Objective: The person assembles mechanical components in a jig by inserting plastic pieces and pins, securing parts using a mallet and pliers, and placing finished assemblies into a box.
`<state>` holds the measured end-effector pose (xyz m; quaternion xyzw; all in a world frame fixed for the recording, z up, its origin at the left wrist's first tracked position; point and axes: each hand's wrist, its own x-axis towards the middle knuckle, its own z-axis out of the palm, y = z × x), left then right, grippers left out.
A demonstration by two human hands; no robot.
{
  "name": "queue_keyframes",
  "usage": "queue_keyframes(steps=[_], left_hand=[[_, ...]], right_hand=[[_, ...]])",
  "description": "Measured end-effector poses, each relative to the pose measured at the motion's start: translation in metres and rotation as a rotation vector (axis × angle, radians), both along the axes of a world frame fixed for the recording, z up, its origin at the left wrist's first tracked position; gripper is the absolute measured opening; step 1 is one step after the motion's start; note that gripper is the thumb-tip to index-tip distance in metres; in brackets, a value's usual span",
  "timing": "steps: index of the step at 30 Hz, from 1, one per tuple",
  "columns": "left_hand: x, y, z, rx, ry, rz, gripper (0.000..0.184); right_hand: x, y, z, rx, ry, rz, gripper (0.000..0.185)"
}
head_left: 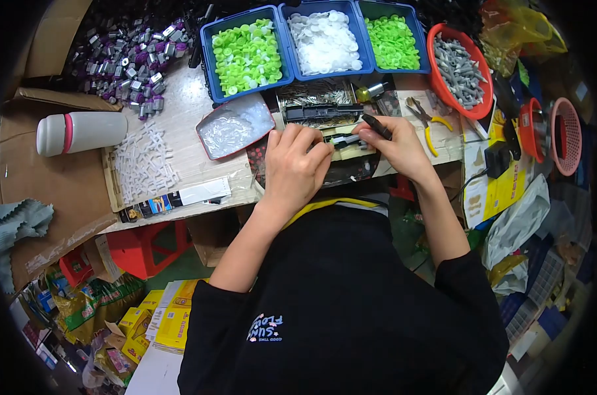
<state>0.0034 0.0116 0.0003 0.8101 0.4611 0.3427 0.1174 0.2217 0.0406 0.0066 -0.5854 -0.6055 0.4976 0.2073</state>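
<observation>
My right hand (398,146) is closed round a black pen-like tool (376,126), its tip pointing toward a small grey-white part (343,140) in front of me. My left hand (296,164) rests at the left side of that part with its fingers bent together; what they hold, if anything, is hidden. Just beyond both hands lies a long black plastic piece (321,112), in front of a tray of thin metal pins (318,93). To the left is a red-rimmed tray (211,149) of small clear pieces.
Blue bins (286,46) of green and white parts stand at the back. A red basket (436,72) of grey parts and yellow-handled pliers (430,141) are right. Left are white pieces (143,161), a white bottle (87,133) and metal-and-purple parts (137,72).
</observation>
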Motion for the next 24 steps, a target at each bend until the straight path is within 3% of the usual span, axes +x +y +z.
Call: queue_keyframes(steps=[2,5,8,11,13,19,21,24], left_hand=[[0.0,-0.001,0.0,-0.003,0.001,-0.002,0.009],[0.001,-0.001,-0.001,-0.01,0.005,0.003,0.009],[0.004,-0.001,-0.001,-0.009,-0.001,0.008,0.012],[0.003,-0.001,-0.002,0.003,0.025,-0.008,0.016],[0.002,-0.003,-0.002,0.015,0.061,-0.021,0.018],[0.003,0.002,0.007,0.025,0.067,-0.028,0.018],[0.002,-0.007,0.016,-0.069,-0.042,-0.004,0.018],[-0.003,-0.036,0.019,-0.667,-0.668,-0.017,0.023]], right_hand=[[-0.003,-0.001,0.002,-0.05,0.071,-0.027,0.014],[-0.009,-0.003,0.006,0.05,-0.097,-0.009,0.014],[-0.008,-0.006,-0.006,0.283,-0.089,-0.052,0.015],[-0.008,-0.01,-0.006,0.254,-0.261,-0.041,0.024],[-0.011,-0.019,-0.008,0.396,-0.417,-0.031,0.03],[-0.009,-0.023,0.023,0.513,-0.382,-0.037,0.034],[-0.004,-0.033,0.03,0.52,-0.288,0.121,0.038],[-0.014,-0.052,0.034,0.602,-0.284,0.34,0.048]])
